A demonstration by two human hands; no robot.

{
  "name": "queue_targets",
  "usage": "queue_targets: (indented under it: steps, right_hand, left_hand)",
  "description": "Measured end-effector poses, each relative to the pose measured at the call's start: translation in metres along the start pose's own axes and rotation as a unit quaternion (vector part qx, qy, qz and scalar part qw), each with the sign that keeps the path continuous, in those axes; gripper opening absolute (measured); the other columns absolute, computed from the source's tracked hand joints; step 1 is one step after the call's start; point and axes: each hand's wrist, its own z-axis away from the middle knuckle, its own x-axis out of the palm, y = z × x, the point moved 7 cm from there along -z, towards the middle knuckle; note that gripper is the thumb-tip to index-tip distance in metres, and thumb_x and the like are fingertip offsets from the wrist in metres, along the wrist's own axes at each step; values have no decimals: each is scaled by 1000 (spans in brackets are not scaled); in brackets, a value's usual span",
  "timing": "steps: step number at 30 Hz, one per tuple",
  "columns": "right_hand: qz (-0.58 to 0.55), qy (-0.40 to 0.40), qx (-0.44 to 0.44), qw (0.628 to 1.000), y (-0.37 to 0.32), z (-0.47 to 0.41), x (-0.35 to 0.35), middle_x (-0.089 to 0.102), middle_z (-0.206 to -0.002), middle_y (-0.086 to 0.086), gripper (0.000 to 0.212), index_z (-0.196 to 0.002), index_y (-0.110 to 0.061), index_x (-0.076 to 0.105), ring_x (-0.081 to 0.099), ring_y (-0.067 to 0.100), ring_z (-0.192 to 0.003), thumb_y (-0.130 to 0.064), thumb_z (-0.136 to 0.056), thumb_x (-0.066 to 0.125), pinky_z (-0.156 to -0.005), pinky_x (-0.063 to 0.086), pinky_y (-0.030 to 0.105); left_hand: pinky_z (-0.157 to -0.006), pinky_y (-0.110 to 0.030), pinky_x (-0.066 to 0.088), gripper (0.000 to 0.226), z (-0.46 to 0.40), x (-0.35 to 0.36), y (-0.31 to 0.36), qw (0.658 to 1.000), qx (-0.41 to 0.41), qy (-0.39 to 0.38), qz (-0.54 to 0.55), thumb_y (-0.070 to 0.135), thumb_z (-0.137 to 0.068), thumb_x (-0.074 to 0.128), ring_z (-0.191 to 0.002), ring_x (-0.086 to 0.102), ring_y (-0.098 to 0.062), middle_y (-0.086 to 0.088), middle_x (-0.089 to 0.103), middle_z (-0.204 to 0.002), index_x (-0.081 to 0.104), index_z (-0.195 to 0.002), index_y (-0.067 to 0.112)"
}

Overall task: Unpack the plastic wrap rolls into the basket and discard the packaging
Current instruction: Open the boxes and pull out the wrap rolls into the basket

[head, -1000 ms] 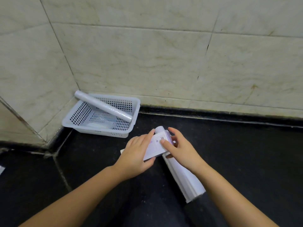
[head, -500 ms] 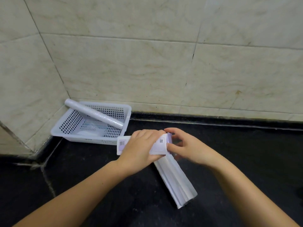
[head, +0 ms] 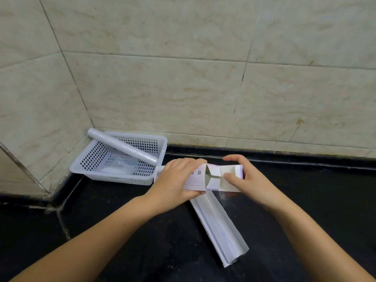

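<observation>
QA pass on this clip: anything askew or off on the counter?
Only the roll: it lies slanted in the basket, one end propped over the far-left rim rather than flat inside. A flattened box lies on the counter.

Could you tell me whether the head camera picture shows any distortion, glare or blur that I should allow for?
Head view: wide-angle bending bows the tile joints of the wall; soft, even light with no hard shadows; faint sheen on the black counter; the box, both hands and the basket are fairly sharp, though the box's print is too small to read.
</observation>
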Motion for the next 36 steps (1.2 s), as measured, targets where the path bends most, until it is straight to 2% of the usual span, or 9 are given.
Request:
queue_targets:
  steps: [3,5,9,15,17,21,28,32,36]
  right_hand:
    - [216,57,-3,975,3,1,-6,52,-132,3,72,-140,-41,24,57,14,-112,-33,-82,65,-91,50,29]
    - [430,102,-63,895,-8,4,-4,30,-152,4,92,-148,-36,6,28,23,-140,-39,-79,67,-113,28,45]
    - [543,127,-238,795,-38,20,17,56,-135,5,65,-136,-22,48,44,27,-133,-32,-77,72,-107,17,66]
    - [428,86,-232,869,-48,16,14,70,-109,-8,25,-115,-21,64,63,14,-105,-21,-94,51,-114,25,43]
    - [303,69,-196,930,-50,15,6,71,-97,-18,19,-102,-30,67,64,6,-93,-24,-93,52,-94,45,25]
    - [146,-6,-65,987,-36,2,-3,66,-73,-16,9,-94,-36,65,58,-4,-65,-33,-86,61,-63,43,14]
    - [446,171,-244,844,-70,18,12,59,-121,5,42,-117,-15,60,53,24,-116,-25,-78,71,-106,35,53]
    - [426,181,-277,842,-69,27,22,59,-127,12,37,-118,-8,63,55,28,-120,-10,-81,68,-107,32,58]
    - [376,234,-260,858,-69,33,10,59,-120,12,43,-118,-5,59,50,21,-114,-22,-80,70,-98,40,39]
  left_hand:
    - [-104,-31,31,66,1,1,-1,1000,-8,-1,10,48,-75,66,-118,43,-8,13,51,-127,36,-132,35]
    - [-102,-29,32,63,1,2,-1,1000,-14,3,16,49,-76,66,-115,44,-7,14,51,-124,37,-130,37]
    - [-100,-33,37,63,-1,2,3,1000,-10,1,25,54,-75,64,-111,45,-8,13,52,-121,36,-130,37]
    - [-101,-34,37,65,-3,3,12,999,9,-18,46,50,-75,67,-110,47,-9,11,54,-121,38,-131,34]
    - [-106,-30,31,66,0,5,17,998,36,-27,36,45,-75,70,-111,44,-6,9,54,-123,41,-132,29]
    - [-115,-23,11,60,5,10,29,996,76,-43,21,44,-78,66,-120,40,-2,9,52,-127,42,-130,26]
    - [-104,-27,32,96,4,2,16,996,-13,28,84,46,-75,69,-113,42,-5,7,51,-126,-2,-137,56]
    - [-104,-38,38,77,0,-1,9,997,-13,45,66,44,-77,68,-116,45,-10,9,51,-128,24,-140,42]
    - [-101,-37,40,69,1,2,2,994,-43,62,83,48,-73,70,-116,45,-11,14,50,-127,35,-132,35]
